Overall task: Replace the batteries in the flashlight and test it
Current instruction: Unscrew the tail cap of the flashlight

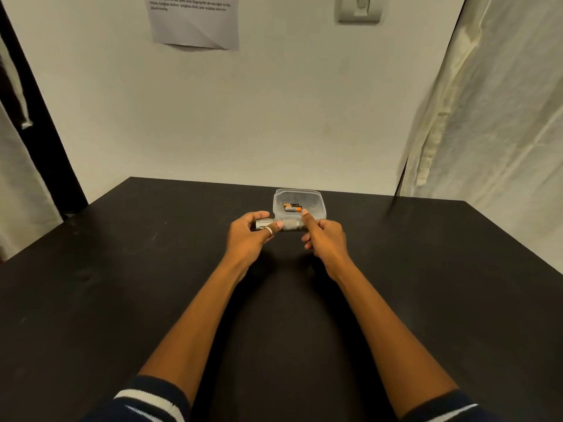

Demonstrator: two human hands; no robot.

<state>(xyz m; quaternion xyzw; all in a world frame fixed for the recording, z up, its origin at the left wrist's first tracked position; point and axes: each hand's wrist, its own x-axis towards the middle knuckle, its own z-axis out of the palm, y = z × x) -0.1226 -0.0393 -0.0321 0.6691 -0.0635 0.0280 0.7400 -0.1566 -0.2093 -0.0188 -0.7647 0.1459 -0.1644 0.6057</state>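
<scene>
A small silver flashlight (288,224) lies crosswise between both hands, just above the black table (122,269). My left hand (248,234), a ring on one finger, grips its left end. My right hand (323,236) closes around its right end, with the index finger stretched up toward the container. Right behind the flashlight stands a clear plastic container (315,205) holding orange-and-black batteries (293,207). Which end of the flashlight is the head stays hidden by the fingers.
The table runs back to a white wall (243,117) carrying a taped paper sheet (193,21) and a light switch (359,9). Pale curtains (493,117) hang at the right, and a dark frame (36,117) stands at the left.
</scene>
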